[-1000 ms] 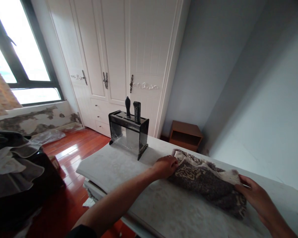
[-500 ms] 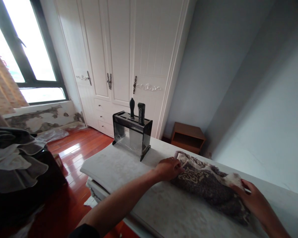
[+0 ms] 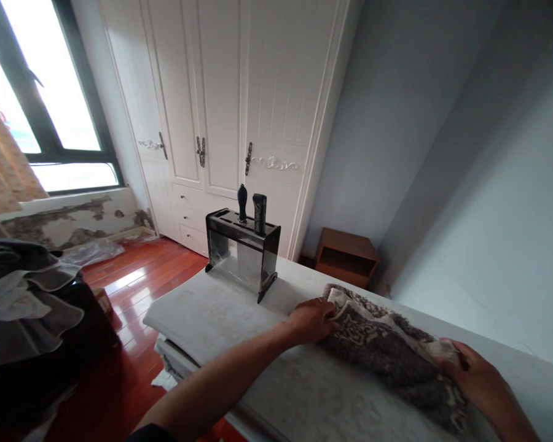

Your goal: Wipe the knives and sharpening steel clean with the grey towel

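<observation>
A dark brown and cream patterned cloth (image 3: pixel 387 350), folded into a long strip, lies across the pale tabletop (image 3: pixel 299 387). My left hand (image 3: pixel 312 319) pinches its left end, with the fingers closed on the fabric edge. At the right end, my right hand (image 3: pixel 472 368) grips a cream corner of the same cloth between thumb and fingers. Left of the cloth stands a black knife block (image 3: pixel 244 245) with clear sides. Two black handles rise from its top slots.
Behind the table are a white wardrobe (image 3: pixel 221 92) and a low brown nightstand (image 3: pixel 348 255) by the grey wall. Dark and sheer fabrics (image 3: pixel 27 294) are heaped at the left, near the window (image 3: pixel 46 92). Red wooden flooring (image 3: pixel 152 276) shows between.
My right hand has shifted slightly right and down along with the cream corner, which now looks flatter. My left hand keeps its hold at the left end. The view has moved a little.
</observation>
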